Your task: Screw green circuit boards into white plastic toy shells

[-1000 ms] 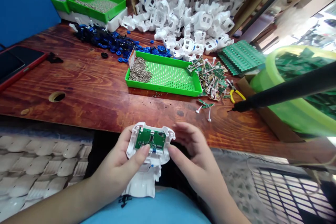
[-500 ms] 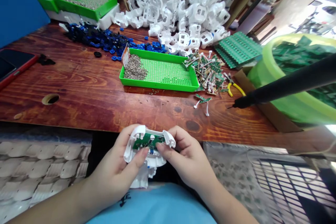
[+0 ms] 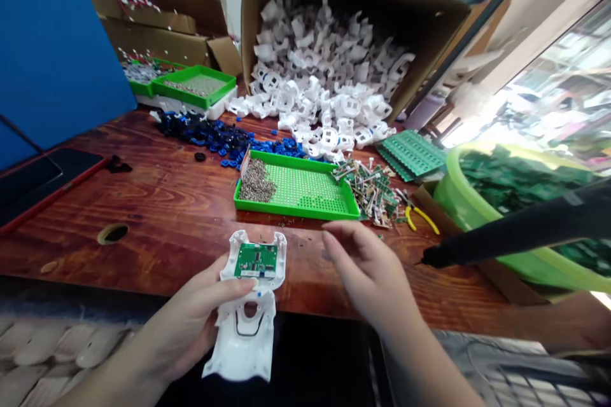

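My left hand (image 3: 191,321) grips a white plastic housing (image 3: 245,324) with a small green circuit board (image 3: 256,260) seated in its upper part; my thumb rests just below the board. My right hand (image 3: 370,270) hovers empty to the right of the housing, fingers loosely spread, above the front edge of the wooden table (image 3: 157,203). A green perforated tray (image 3: 305,194) with a heap of small screws (image 3: 256,182) lies just beyond both hands.
A black screwdriver (image 3: 515,232) hangs in from the right. Behind are a cardboard box spilling white housings (image 3: 324,95), blue parts (image 3: 214,137), loose wired boards (image 3: 370,187), yellow-handled cutters (image 3: 420,217), a lime tub of boards (image 3: 515,203), and a phone (image 3: 38,181) at left.
My right hand has let go of the housing and lifted toward the tray. The left hand raised and turned the housing upright. The camera tilted up.
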A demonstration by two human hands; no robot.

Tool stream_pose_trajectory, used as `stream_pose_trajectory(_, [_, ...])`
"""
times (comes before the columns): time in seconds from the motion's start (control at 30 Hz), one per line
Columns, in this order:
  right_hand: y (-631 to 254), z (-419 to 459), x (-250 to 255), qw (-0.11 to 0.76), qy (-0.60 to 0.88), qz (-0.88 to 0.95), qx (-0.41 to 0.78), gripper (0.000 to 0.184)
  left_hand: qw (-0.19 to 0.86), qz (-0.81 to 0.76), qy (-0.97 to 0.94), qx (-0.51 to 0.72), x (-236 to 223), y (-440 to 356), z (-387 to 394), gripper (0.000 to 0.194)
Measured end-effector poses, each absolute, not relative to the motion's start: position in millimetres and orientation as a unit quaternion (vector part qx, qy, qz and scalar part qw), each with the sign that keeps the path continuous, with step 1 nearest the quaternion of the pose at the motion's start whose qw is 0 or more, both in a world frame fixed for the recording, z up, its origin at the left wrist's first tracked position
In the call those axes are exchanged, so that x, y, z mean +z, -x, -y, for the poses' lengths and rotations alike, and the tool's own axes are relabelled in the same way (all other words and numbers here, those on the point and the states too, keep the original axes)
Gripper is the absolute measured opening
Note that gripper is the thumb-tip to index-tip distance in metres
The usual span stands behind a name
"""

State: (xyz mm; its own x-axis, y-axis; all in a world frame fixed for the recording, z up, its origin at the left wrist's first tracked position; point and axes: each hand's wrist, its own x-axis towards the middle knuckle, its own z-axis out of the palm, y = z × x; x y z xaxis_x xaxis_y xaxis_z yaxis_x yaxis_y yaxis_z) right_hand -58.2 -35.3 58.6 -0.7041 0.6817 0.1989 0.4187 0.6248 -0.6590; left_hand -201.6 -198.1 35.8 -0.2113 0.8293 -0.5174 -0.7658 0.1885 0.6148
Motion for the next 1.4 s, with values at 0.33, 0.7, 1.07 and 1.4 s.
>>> stream_pose_trajectory(0.33, [238.4, -86.8, 97.9, 0.001, 0.349, 0.937, 0.034, 0.027, 0.618, -0.378, -0.039, 0.688, 27.5, 229.5, 176.8, 0.049])
stream_pose_trajectory(0.7, [289.6, -108.7, 74.8, -0.093, 0.386, 0.918, 0.014, 0.030, 0.608, -0.349, -0.017, 0.713, 17.2, 230.1, 174.7, 0.055])
stream_pose_trajectory(1.07, [204.0, -29.7, 115.5, 0.120, 0.290, 0.924, 0.218, 0.021, 0.608, -0.306, 0.002, 0.732, 26.8, 221.9, 181.1, 0.053])
stream_pose_trajectory(1.4, [55.2, 67.1, 54.9, 0.274, 0.113, 0.862, 0.411, 0.020, 0.634, -0.299, -0.106, 0.705, 33.3, 198.5, 196.2, 0.094])
